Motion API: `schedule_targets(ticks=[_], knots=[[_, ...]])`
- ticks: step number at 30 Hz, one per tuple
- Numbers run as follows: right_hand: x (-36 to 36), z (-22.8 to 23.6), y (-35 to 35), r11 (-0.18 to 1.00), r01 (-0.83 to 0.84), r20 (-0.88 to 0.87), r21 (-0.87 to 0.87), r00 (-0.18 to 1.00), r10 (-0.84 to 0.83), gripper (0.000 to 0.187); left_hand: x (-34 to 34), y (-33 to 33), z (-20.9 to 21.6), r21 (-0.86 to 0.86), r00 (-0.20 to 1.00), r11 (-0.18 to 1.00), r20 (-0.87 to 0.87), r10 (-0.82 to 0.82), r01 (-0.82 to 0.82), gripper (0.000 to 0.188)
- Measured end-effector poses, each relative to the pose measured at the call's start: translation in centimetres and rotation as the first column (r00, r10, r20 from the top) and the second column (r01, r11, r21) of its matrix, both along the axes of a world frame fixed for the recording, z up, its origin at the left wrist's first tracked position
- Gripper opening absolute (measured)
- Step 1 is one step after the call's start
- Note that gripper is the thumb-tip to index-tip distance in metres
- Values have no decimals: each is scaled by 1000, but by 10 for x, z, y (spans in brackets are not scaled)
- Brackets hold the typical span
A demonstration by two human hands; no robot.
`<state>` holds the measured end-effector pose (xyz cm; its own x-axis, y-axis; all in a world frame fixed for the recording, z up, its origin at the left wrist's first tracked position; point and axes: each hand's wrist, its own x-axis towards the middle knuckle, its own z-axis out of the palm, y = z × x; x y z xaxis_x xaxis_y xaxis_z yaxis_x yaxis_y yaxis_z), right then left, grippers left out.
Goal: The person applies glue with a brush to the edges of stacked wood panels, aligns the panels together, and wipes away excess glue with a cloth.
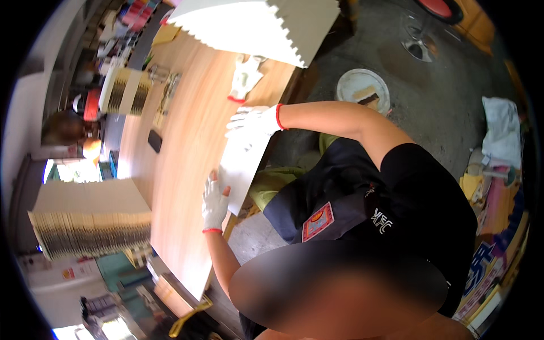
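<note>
A pale, flat sheet (238,167) lies along the near edge of the wooden table (181,153). My left hand (215,207), in a white glove with a red cuff, rests by the sheet's left side, its fingers apart and the thumb and a fingertip bare. At the sheet's far end, my right hand (252,120) lies flat with outstretched fingers, gloved the same way. Neither hand grips anything. Just beyond my right hand is a loose white glove (245,79) with red trim, crumpled on the tabletop.
Pale sheets with stepped edges (238,25) cover the table's far end. A thick cardboard stack (88,226) and a smaller banded stack (126,90) stand at left, near a dark phone-like object (154,140). A round white container (362,85) sits on the floor at right.
</note>
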<state>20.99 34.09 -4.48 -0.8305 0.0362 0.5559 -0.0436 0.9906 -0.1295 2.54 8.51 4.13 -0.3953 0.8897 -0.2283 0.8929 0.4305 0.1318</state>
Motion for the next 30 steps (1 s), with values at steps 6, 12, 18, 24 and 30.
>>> schedule_targets(ticks=[6,12,18,24,30], knots=[[77,18,-8,906,-57,-382,-418,916,-119,52,4,21,24,503,997,863,70,16,-50,48],[220,-129,-25,575,476,-10,-665,764,-645,36,132,97,9,543,854,836,472,-221,-84,11],[317,-222,-33,-153,950,814,-273,143,-563,71,225,205,-167,75,186,984,981,-44,-159,36],[323,-271,-21,-126,898,802,-421,304,-514,70,255,227,-410,-477,-484,878,780,396,-49,32],[339,-238,-18,-473,-323,213,-820,594,-775,52,311,259,-392,-603,-63,724,781,621,-335,51]])
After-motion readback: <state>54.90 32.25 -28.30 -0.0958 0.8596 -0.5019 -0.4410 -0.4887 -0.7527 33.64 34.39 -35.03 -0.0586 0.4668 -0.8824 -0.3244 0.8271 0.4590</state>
